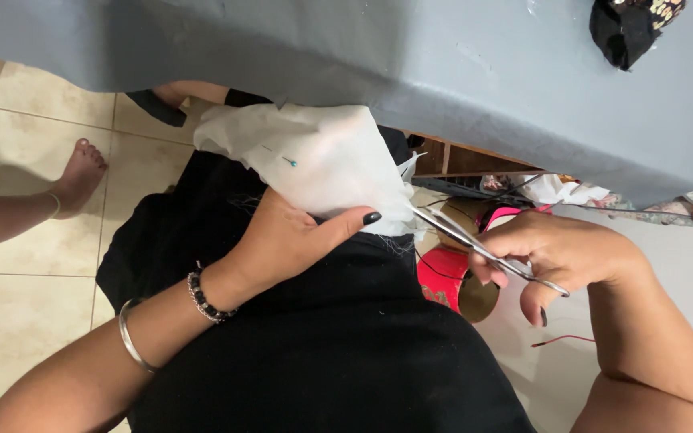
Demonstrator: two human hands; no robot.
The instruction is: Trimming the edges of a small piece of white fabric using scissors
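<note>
Right hand (555,252) hides scissors' (475,244) handles, cutting white fabric (314,156).

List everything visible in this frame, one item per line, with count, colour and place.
white fabric piece: one, white, on the lap, held from below
pin: one, blue-headed, stuck in the fabric
scissors: one pair, silver, blades at the fabric's right edge
table covering: one, grey, across the top
dark bundle: one, black with patterned part, top right on the table
round red container: one, red, on the floor by the knee
another person's foot: one, bare, on the tiled floor at left
left hand: holds the fabric; bangle and bead bracelet on the wrist
right hand: grips the scissors
</note>
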